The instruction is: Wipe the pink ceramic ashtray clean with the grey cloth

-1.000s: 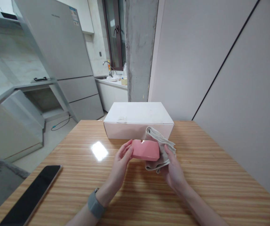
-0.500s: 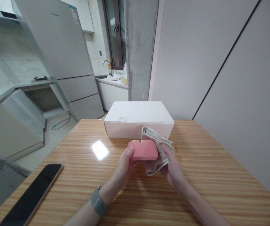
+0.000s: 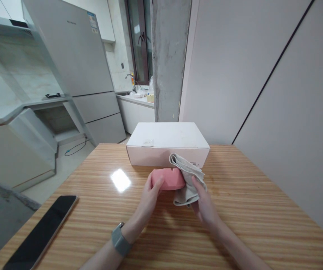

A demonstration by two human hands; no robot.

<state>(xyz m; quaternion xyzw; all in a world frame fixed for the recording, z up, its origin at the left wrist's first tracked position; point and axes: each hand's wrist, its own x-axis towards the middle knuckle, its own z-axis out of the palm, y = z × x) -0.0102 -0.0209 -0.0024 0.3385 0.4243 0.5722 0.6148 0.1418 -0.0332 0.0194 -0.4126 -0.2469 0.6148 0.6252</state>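
My left hand (image 3: 150, 193) grips a pink faceted ashtray (image 3: 170, 180) by its left end, thumb pressed on the side facing me. A small notch shows in its upper edge. In my right hand (image 3: 205, 202) is a folded grey cloth (image 3: 187, 182), pinched between the thumb and fingers. The cloth lies against the ashtray's right end and hides part of it. Both things are held above the wooden table (image 3: 240, 210), just in front of a white box (image 3: 164, 155). The fingers beneath the ashtray and behind the cloth are mostly hidden.
The closed white box stands at the table's far edge. A dark phone (image 3: 43, 228) lies near the left edge. Beyond the table are a fridge (image 3: 74, 48), a counter with a tap (image 3: 133, 84), a concrete pillar (image 3: 168, 60) and a pale wall panel at right.
The ashtray has turned in my left hand, its notch shifting to the right, and the left thumb sits further along it. The cloth stays against its right end. The view has shifted slightly.
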